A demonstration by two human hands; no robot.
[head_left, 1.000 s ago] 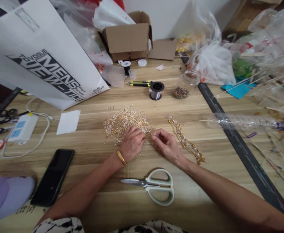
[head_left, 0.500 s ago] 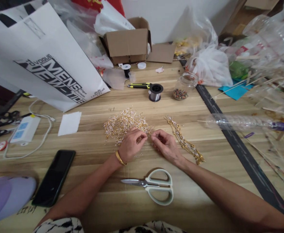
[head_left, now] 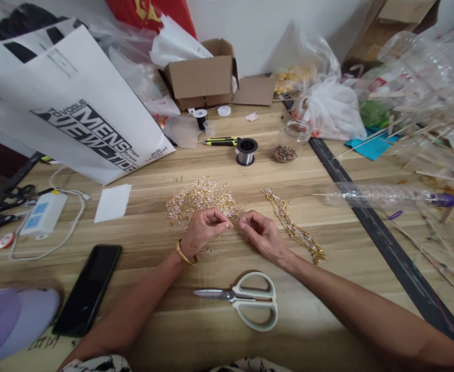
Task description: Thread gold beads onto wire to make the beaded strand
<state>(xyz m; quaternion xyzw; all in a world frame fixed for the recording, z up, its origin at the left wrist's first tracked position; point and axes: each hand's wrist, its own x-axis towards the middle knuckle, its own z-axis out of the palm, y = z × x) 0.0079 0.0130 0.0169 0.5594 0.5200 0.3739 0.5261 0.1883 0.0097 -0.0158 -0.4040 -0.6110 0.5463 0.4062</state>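
Observation:
My left hand [head_left: 205,230], with a gold bracelet [head_left: 185,254] at the wrist, has thumb and index finger pinched together at the near right edge of a heap of small gold and clear pieces [head_left: 196,199]. Just across from its fingertips, my right hand [head_left: 264,235] is also closed in a pinch. Whatever lies between the fingers of either hand is too small to make out. A short thin silvery chain [head_left: 216,251] lies on the wood below my left hand. Right of my right hand, several gold and clear beaded chains [head_left: 294,226] lie bunched together.
White-handled scissors [head_left: 255,299] lie nearest me. Behind the heap are a wire spool [head_left: 246,152], a yellow-black utility knife [head_left: 221,141] and a bead jar [head_left: 286,144]. A phone [head_left: 89,289] lies left. A paper bag [head_left: 95,103] stands at the back left.
My left hand has shifted slightly left, its thumb and finger now stretched further forward. More of the silvery chain shows beneath it. My right hand stays nearly in place.

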